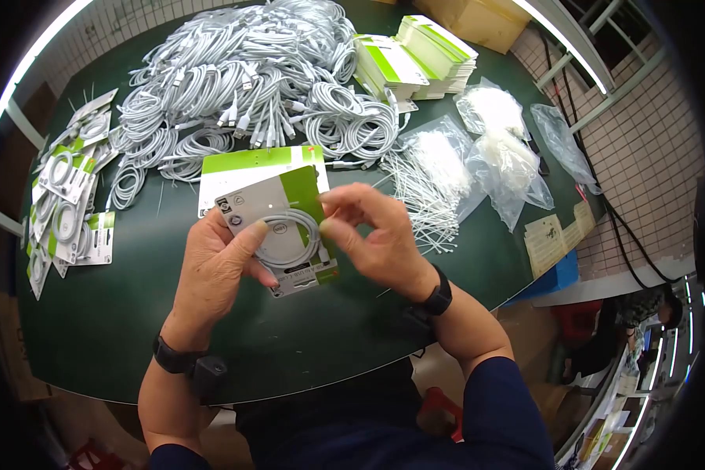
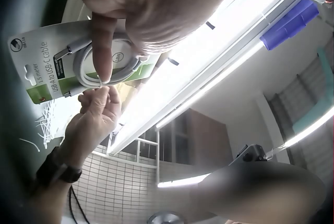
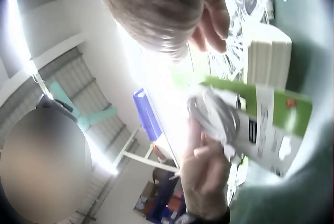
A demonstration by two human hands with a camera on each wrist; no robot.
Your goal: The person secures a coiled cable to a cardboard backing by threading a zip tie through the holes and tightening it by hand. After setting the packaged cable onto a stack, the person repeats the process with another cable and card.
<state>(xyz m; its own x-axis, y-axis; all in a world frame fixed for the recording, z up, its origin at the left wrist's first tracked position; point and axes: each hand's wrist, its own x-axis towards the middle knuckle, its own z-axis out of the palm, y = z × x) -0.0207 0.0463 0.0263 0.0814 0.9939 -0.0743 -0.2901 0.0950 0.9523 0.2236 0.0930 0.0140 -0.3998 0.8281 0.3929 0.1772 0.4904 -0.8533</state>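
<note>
The left hand (image 1: 215, 270) grips a green and white card (image 1: 270, 196), its thumb lying on the coiled white cable (image 1: 294, 262) on the card's face. At the card's right edge is the right hand (image 1: 376, 239), thumb and forefinger bent close to the coil. In the left wrist view, the fingertips of the right hand (image 2: 94, 117) meet at a thin white tie by the coil (image 2: 81, 70). The right wrist view shows the left hand (image 3: 206, 177) behind the card (image 3: 250, 130). Under the held card lies another green and white card (image 1: 251, 160).
Bundled cables (image 1: 235, 78) are heaped at the back of the green table (image 1: 133, 313). Stacked cards (image 1: 439, 59) stand behind; loose white ties (image 1: 423, 196) and plastic bags (image 1: 497, 117) lie to the right. Carded cables (image 1: 66, 196) are piled at the left.
</note>
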